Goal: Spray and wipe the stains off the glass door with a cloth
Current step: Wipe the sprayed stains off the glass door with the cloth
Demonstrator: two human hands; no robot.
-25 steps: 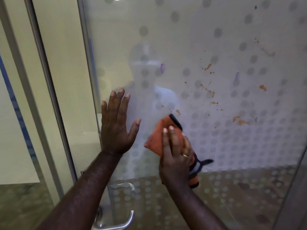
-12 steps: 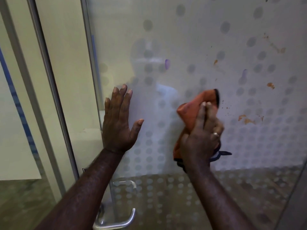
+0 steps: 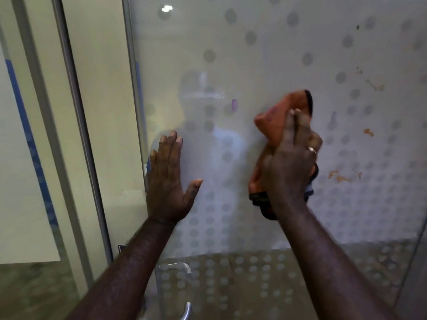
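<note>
A: The right hand (image 3: 290, 162) has its fingers curled over a bunched orange cloth (image 3: 279, 121), pinning it flat to the glass door (image 3: 265, 54). Why gripped so, and not loose?

B: I'd judge a wad under the palm carries more pressure than a loose sheet would. The cloth sits mid-pane, its upper edge poking out above the fingertips and a dark hem hanging below the wrist.

A: And the left hand (image 3: 168, 179)?

B: Spread wide with nothing in it, palm pressed on the glass close to the door's left edge. Most likely it steadies the pane so the scrubbing doesn't swing it.

A: Where are the stains?

B: Orange-brown marks lie to the right of the cloth: a patch of stains (image 3: 342, 176) at about hand level, a small one (image 3: 368, 132) above that, and fainter specks (image 3: 375, 85) higher still. None of them touches the cloth.

A: So the wiping is partway?

B: In my view, yes. The glass left of the cloth looks clear, so the work lies rightward. The door handle (image 3: 184, 285) is low, well clear of both hands. The head camera shows no spray bottle.
</note>
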